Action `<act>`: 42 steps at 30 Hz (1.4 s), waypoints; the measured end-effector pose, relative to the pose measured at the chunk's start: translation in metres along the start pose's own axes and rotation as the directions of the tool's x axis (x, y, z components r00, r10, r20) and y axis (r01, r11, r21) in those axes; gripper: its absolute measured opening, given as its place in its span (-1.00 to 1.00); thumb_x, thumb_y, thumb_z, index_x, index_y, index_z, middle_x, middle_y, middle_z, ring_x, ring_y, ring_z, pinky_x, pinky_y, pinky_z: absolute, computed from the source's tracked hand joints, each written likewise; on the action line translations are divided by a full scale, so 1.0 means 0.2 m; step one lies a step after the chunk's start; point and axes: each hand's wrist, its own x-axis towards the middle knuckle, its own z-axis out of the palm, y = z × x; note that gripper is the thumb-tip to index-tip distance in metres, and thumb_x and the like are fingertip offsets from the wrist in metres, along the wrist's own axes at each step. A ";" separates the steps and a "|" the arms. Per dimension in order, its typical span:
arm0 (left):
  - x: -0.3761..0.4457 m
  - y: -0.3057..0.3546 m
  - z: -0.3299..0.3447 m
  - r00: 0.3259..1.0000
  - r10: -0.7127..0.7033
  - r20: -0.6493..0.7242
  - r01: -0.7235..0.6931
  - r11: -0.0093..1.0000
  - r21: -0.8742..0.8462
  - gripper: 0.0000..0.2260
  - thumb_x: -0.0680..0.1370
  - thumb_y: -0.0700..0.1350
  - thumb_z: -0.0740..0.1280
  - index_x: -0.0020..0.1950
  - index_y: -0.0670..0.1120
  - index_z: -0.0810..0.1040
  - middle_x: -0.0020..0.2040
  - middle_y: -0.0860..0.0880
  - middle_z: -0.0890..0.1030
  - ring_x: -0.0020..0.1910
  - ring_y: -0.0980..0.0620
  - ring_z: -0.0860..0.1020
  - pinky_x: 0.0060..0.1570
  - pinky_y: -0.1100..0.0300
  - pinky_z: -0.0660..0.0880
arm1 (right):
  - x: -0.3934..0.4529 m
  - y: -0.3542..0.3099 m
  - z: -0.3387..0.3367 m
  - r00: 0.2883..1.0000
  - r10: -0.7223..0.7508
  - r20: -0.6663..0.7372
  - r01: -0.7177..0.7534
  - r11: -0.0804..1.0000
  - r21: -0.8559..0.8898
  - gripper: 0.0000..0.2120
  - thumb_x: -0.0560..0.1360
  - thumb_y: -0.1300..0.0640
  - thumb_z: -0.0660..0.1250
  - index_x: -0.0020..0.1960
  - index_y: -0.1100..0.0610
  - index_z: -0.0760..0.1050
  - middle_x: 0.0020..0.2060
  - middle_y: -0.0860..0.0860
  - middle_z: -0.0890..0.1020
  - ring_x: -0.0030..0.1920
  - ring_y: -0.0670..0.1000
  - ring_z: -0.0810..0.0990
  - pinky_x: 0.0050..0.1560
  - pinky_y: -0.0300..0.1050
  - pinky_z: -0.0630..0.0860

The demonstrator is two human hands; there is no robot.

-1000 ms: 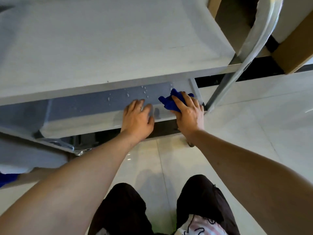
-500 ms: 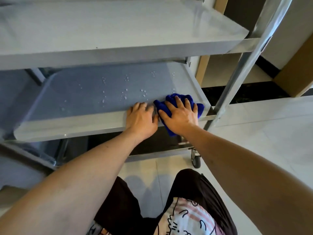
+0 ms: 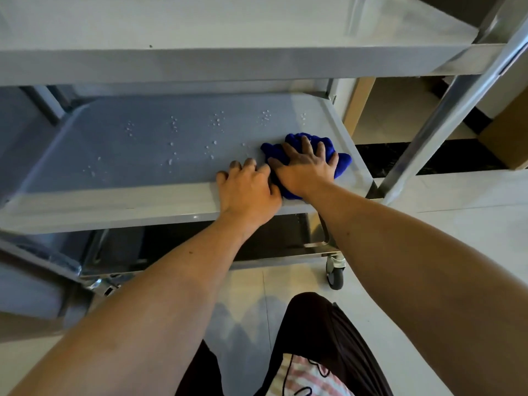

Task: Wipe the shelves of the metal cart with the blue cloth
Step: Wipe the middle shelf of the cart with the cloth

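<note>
The blue cloth (image 3: 303, 155) lies bunched on the middle shelf (image 3: 148, 150) of the metal cart (image 3: 228, 61), close to the shelf's right front corner, and part of it hangs over the front lip. The right hand (image 3: 304, 170) lies flat on top of it, fingers spread and nearly straight, pressing the cloth down against the metal; blue fabric shows beyond the fingertips, past the little finger on the right and below the heel of the hand at the lip. The left hand (image 3: 247, 190) sits just beside it on the left, touching the cloth's edge, its palm over the shelf's front lip and its fingers lightly bent with the tips resting on the shelf surface, holding nothing. Water droplets (image 3: 174, 124) are scattered over the grey shelf surface to the left of and behind the cloth, in several small clusters, some running toward the back edge. The top shelf (image 3: 200, 21) spreads across the upper part of the view, above the hands. An upright steel post (image 3: 445, 118) rises at the right front corner, and a caster wheel (image 3: 335, 277) stands on the pale tiled floor (image 3: 445, 238) below it. A lower shelf edge (image 3: 94, 271) shows under the middle one. Behind the cart on the right are wooden panels (image 3: 358, 104) and a dark strip along the base of the wall. The person's dark trousers (image 3: 320, 332) and a pink striped garment (image 3: 303, 378) appear at the bottom.
</note>
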 end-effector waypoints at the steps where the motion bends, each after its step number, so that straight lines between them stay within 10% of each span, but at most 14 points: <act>1: 0.01 0.00 0.00 1.000 0.004 0.002 -0.004 1.000 0.005 -0.74 0.49 0.08 0.23 0.06 0.00 0.56 0.06 -0.07 0.58 0.09 -0.15 0.49 0.01 -0.11 0.39 | 0.02 -0.01 0.00 1.000 0.010 0.001 -0.010 1.000 -0.004 -0.32 0.50 -0.47 -0.13 0.58 -0.29 0.05 0.65 -0.01 -0.01 0.60 0.26 -0.11 0.46 0.42 -0.27; 25: 0.15 -0.04 0.08 0.995 0.015 -0.096 -0.011 0.999 0.039 -0.68 0.53 0.09 0.17 0.06 -0.07 0.58 0.01 -0.14 0.56 0.00 -0.14 0.51 -0.04 -0.02 0.41 | 0.86 -0.04 -0.09 0.998 0.059 -0.028 -0.060 0.998 -0.005 -0.36 0.57 -0.39 -0.01 0.59 -0.19 0.14 0.63 0.04 0.10 0.59 0.30 0.01 0.50 0.41 -0.10; 42: 0.12 0.00 0.00 0.997 -0.026 -0.070 0.028 0.999 0.029 -0.72 0.55 0.03 0.18 -0.12 -0.09 0.61 -0.16 -0.11 0.60 -0.17 -0.10 0.53 -0.07 0.00 0.45 | 0.22 0.11 -0.04 0.997 0.034 -0.063 -0.037 0.998 -0.054 -0.33 0.56 -0.45 -0.11 0.59 -0.20 0.10 0.62 0.04 0.11 0.58 0.26 0.03 0.50 0.42 -0.15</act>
